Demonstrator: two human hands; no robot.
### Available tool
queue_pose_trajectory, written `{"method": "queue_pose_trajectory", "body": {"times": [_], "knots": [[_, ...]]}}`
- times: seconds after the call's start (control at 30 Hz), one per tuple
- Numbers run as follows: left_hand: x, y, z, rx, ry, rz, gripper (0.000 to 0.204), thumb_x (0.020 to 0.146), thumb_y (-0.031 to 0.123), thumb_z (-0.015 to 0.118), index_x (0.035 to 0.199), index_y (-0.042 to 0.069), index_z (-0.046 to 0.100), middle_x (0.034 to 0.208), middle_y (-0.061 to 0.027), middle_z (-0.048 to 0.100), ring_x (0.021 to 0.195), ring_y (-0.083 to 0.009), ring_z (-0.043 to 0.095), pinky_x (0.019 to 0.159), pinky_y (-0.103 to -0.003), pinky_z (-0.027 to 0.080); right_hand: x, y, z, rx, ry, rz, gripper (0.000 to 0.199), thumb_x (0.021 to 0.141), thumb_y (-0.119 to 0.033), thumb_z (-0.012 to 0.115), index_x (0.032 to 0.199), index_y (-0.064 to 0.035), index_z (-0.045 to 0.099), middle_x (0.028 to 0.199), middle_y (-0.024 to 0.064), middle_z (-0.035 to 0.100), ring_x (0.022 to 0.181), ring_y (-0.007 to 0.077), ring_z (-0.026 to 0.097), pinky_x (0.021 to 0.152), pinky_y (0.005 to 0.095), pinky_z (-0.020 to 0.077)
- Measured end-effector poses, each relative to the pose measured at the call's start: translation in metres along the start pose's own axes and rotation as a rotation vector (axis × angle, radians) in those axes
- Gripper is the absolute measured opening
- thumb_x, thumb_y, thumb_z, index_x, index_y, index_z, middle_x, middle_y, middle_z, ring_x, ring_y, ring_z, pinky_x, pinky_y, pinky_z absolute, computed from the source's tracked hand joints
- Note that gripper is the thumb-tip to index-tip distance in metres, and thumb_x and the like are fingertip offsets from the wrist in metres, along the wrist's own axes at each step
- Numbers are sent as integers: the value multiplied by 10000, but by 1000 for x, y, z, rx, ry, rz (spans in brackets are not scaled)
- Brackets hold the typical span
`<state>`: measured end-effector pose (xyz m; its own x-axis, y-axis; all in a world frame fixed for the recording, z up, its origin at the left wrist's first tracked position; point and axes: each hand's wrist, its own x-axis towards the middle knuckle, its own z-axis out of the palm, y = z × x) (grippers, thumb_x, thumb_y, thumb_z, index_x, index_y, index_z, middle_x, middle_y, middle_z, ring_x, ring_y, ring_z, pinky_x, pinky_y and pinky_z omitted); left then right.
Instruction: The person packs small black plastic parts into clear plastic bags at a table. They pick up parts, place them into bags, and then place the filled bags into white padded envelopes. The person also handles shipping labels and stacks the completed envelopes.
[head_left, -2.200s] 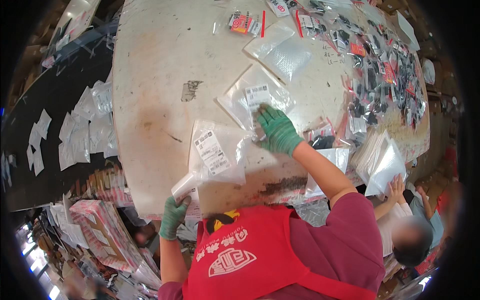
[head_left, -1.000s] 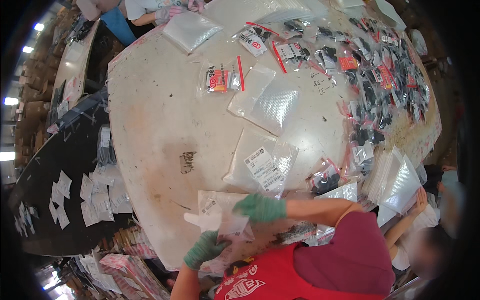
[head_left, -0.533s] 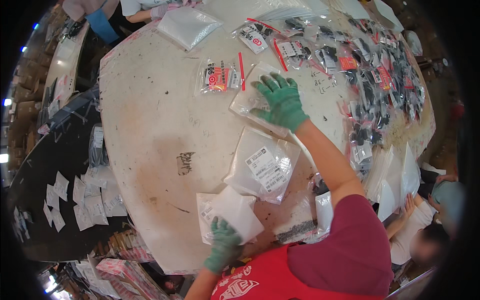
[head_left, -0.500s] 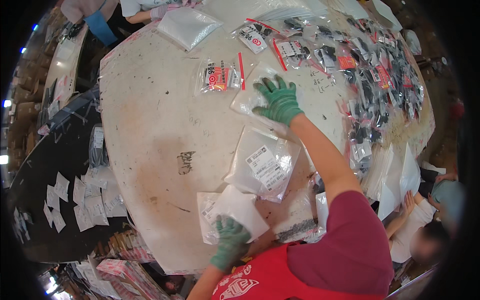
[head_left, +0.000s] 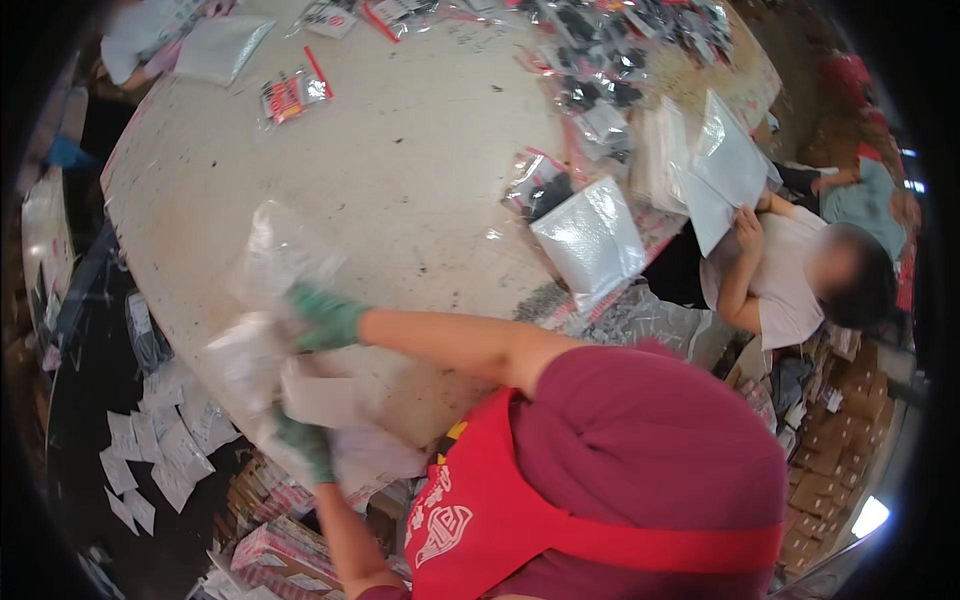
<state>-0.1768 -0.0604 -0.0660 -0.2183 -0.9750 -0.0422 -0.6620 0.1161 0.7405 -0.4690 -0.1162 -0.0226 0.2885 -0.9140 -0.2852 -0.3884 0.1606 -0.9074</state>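
Near the table's left edge, both my green-gloved hands are among several blurred white and clear packages. My right hand [head_left: 325, 318] reaches across to a crumpled clear plastic bag [head_left: 285, 250] and a shiny white mailer pouch [head_left: 245, 350]. Closer to me, my left hand [head_left: 305, 445] is at the side of a pale pouch [head_left: 322, 400]. Motion smears the fingers of both hands, so their grip cannot be made out. Farther off, a clear bag with a red strip and an orange insert [head_left: 290, 95] lies on the table [head_left: 400, 190].
A silvery bubble mailer [head_left: 595, 240] lies on the right by bagged dark items [head_left: 545, 190]. More bagged goods [head_left: 600, 50] fill the far right. A co-worker's hand [head_left: 748, 230] touches a white mailer [head_left: 725, 165]. White parcels [head_left: 165, 440] lie on a dark surface to the left.
My right hand has come from the far middle of the table toward me and leftward, near my left hand. The packages have shifted left with the hands. The whole view has turned.
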Motion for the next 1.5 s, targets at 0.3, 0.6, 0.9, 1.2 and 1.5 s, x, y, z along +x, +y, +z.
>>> {"method": "queue_pose_trajectory", "body": {"times": [0.3,0.6,0.9,1.2,1.5], "knots": [[-6,17,-99,-285,-201,-187,384,954,206,481,1214,-69,551,1157,-99,622,1010,-170,563,882,-322,462,-237,119,-141,-389,904,300,698,747,-420,662,1297,-34,471,1413,190,369,1316,395,321,1092,488,230],[-56,67,-39,-1393,-298,-392,526,963,402,495,1336,33,453,1243,-138,559,1103,-286,560,985,-413,442,-389,233,-120,376,1011,482,516,753,-238,771,1174,8,603,1084,88,644,1008,185,591,891,325,468],[-73,98,-59,-1023,-517,-290,473,980,346,487,1276,-23,476,1181,-158,596,1045,-242,615,904,-377,502,-188,8,9,-566,1002,-354,630,765,-283,773,1271,-4,520,1180,223,581,1070,361,575,947,400,451],[-190,48,-83,-544,-648,-129,398,865,166,631,1223,1,571,1103,-78,663,981,-154,598,850,-312,476,-122,-65,171,-507,592,-612,296,791,-196,698,1070,-107,654,917,104,666,857,276,635,706,372,524],[-207,-46,-55,65,-610,-47,195,853,94,631,1027,18,672,837,-53,679,790,-116,620,719,-274,490,-161,-69,146,323,-279,300,220,906,-254,586,1019,-95,688,837,132,668,803,270,647,759,363,532]]}}
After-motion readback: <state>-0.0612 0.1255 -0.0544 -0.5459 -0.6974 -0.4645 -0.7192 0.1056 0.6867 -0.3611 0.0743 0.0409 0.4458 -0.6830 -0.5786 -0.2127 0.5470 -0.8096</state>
